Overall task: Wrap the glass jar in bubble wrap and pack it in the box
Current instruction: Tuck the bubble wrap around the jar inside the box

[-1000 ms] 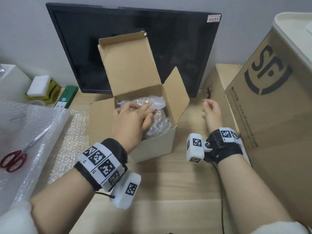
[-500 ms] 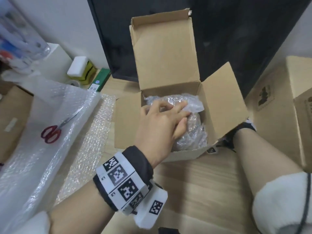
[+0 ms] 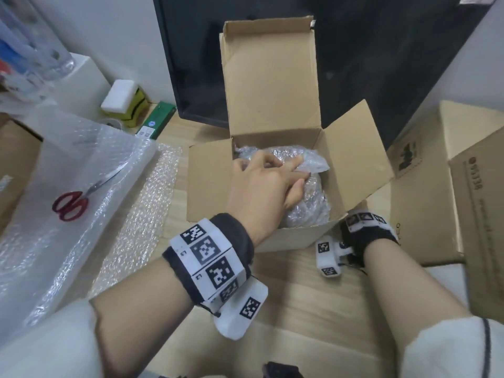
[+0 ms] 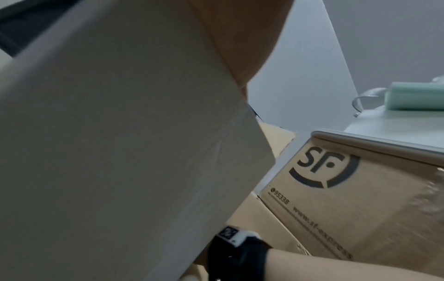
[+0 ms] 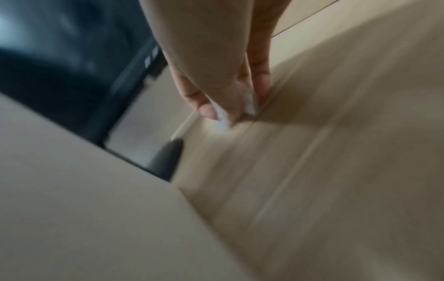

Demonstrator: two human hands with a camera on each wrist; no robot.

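Note:
The glass jar, bundled in bubble wrap (image 3: 313, 203), lies inside the small open cardboard box (image 3: 272, 236) at the middle of the table. My left hand (image 3: 261, 181) reaches into the box and holds the bundle, fingers over its top and thumb against its near side. The right flap (image 3: 360, 165) slopes outward and hides my right hand in the head view; only its wristband (image 3: 365, 230) shows. In the blurred right wrist view my right hand (image 5: 228, 106) points its straight fingers down at the wooden table beside the box. The left wrist view is filled by the box wall (image 4: 120, 152).
Red-handled scissors (image 3: 71, 204) lie on a bubble wrap sheet (image 3: 68, 165) at the left, with a narrower strip (image 3: 141, 214) beside it. A black monitor (image 3: 381, 64) stands behind the box. Large SF cartons (image 3: 480, 214) crowd the right side. A sponge (image 3: 122, 98) sits back left.
My right hand has moved from the open table right of the box to under the right flap. The left hand stays on the wrapped jar. The head view has shifted closer.

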